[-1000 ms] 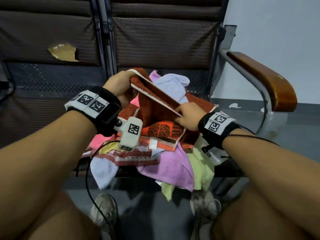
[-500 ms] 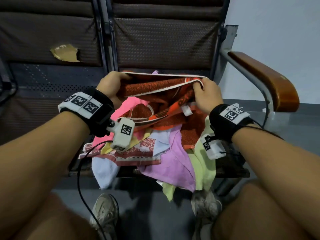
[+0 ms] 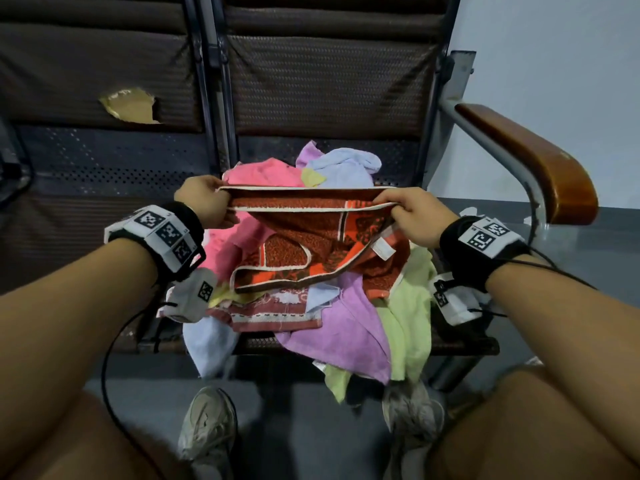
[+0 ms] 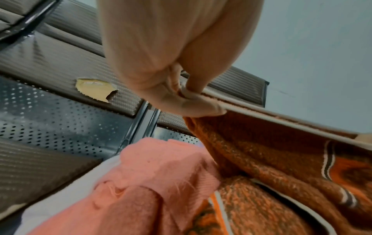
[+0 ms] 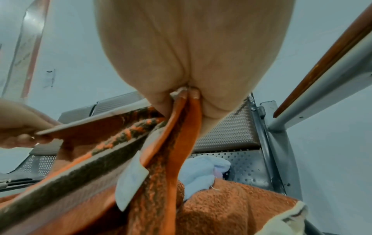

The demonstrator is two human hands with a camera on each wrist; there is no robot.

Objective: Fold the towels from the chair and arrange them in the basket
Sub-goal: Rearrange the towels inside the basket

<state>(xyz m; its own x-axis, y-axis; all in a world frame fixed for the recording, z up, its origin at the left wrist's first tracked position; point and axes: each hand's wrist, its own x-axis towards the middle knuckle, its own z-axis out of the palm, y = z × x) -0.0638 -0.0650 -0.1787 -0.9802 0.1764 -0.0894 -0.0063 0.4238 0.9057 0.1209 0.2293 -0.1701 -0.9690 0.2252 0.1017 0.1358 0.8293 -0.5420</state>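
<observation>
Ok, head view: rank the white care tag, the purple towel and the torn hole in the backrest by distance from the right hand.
From the right hand:
1. white care tag, just below-left of it
2. purple towel, lower, at the seat's front edge
3. torn hole, far left on the neighbouring backrest

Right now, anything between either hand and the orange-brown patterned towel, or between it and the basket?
Nothing at the hands: left hand and right hand both pinch the orange-brown patterned towel by its top edge. No basket is in view, so that path can't be judged.

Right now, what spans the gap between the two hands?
The orange-brown towel, its cream-edged hem pulled taut from left hand to right hand; head view shows it.
</observation>
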